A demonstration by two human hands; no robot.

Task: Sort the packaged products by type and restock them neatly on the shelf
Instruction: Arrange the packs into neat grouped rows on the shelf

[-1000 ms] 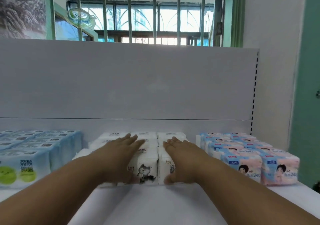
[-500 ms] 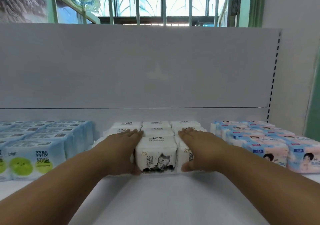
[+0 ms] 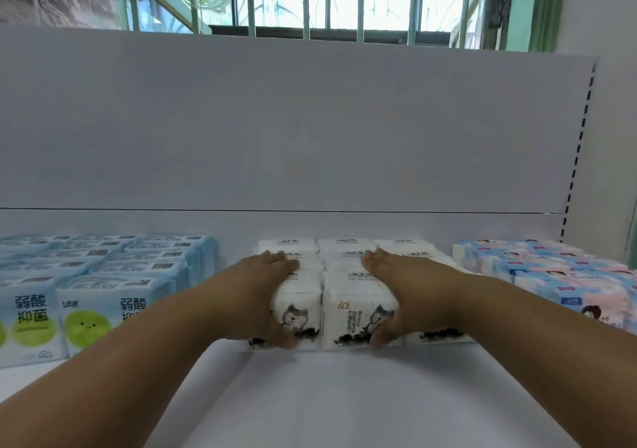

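My left hand (image 3: 256, 297) and right hand (image 3: 408, 296) both lie on the white packs (image 3: 348, 304) in the middle of the shelf (image 3: 331, 396), fingers laid flat over the tops, thumbs down the front faces. Half a second ago they framed one front pack between them; now two front packs show side by side, with the left hand over the left one's outer part and the right hand at the second one's right edge. The blue packs (image 3: 100, 275) sit on the left, the pink packs (image 3: 544, 268) on the right, apart from the white block as before.
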